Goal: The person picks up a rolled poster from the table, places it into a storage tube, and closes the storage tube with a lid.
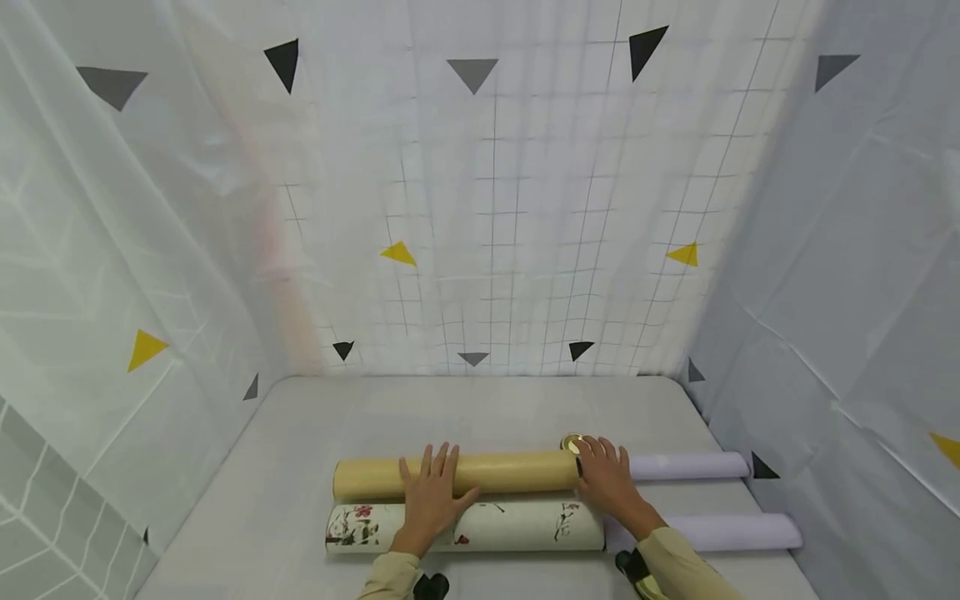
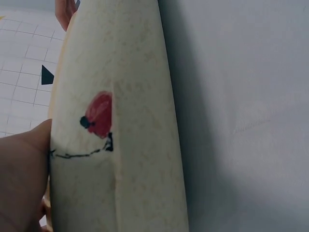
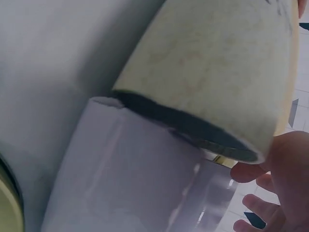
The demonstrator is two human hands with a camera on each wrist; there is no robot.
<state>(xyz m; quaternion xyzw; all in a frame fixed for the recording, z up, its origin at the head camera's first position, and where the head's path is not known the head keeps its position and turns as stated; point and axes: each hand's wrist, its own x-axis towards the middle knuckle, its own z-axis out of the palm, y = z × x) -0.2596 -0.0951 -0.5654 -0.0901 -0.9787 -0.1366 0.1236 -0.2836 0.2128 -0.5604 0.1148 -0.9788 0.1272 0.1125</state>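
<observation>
A tan-yellow tube (image 1: 517, 472) lies crosswise on the table, with a white tube (image 1: 517, 529) painted with flowers parallel to it on the near side. Reaching over the white tube, my left hand (image 1: 431, 504) rests on the yellow one with fingers spread. My right hand (image 1: 606, 482) lies at the yellow tube's right end, its fingers loosely extended. A pale lavender roll (image 1: 686, 466) extends rightward from there. Another lavender roll (image 1: 738, 532) lies off the white tube's end; in the right wrist view, its edge meets the tube's dark opening (image 3: 183, 123).
A round gold lid (image 1: 572, 442) sits behind my right hand. Another gold round piece (image 1: 651, 588) is partly hidden by my right forearm. White sheeting (image 1: 480, 208) with triangles closes off the back, and grey sheeting (image 1: 847, 292) stands at the right.
</observation>
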